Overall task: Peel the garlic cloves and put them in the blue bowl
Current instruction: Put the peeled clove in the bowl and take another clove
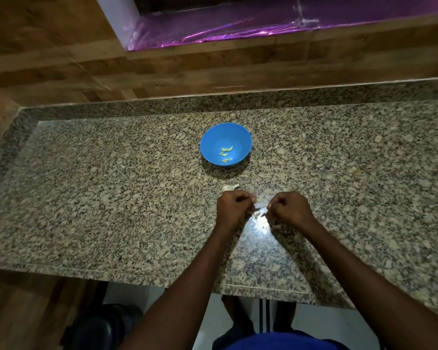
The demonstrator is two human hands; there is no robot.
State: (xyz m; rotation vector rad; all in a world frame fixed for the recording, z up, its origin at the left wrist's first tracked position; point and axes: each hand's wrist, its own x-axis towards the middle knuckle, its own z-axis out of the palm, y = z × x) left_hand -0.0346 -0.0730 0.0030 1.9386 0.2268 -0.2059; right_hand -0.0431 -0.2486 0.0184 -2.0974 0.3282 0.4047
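Observation:
A blue bowl [225, 136] stands on the granite counter [111, 185], with several peeled pale cloves [225, 154] in its bottom. Below the bowl lies a piece of garlic bulb [229, 187], just above my left hand. My left hand [234, 208] and my right hand [290, 209] hover close together over the counter, both with curled fingers. Between them sits a small white garlic clove [259, 213], pinched from both sides by the fingertips. The hands hide most of it.
The counter has a raised granite back edge [238, 102] and a wood-panel wall behind it. A purple foil-covered ledge [238, 26] runs along the top. The counter's front edge [111, 274] is near my body; a dark stool [96, 329] stands below left.

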